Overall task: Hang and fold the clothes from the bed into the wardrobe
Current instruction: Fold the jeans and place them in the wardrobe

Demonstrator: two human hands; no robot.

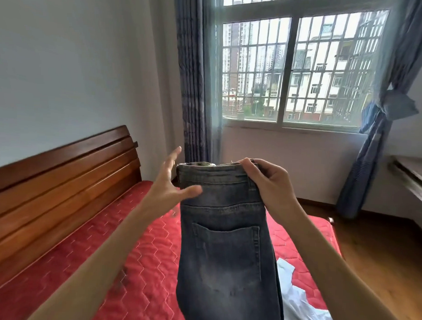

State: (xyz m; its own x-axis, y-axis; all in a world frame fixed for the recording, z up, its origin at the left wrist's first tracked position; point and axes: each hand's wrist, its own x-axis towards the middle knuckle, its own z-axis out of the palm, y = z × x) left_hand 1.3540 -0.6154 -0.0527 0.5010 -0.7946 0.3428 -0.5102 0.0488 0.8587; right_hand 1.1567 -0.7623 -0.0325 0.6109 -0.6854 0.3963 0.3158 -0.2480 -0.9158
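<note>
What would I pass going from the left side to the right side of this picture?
wooden headboard → left hand, fingers spread → jeans → right hand, gripping their waistband → tied blue curtain

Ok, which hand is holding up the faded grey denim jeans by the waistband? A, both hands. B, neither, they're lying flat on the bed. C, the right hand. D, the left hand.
C: the right hand pinches the waistband of the faded grey denim jeans, while the left hand is spread open with straight fingers, gripping nothing.
</note>
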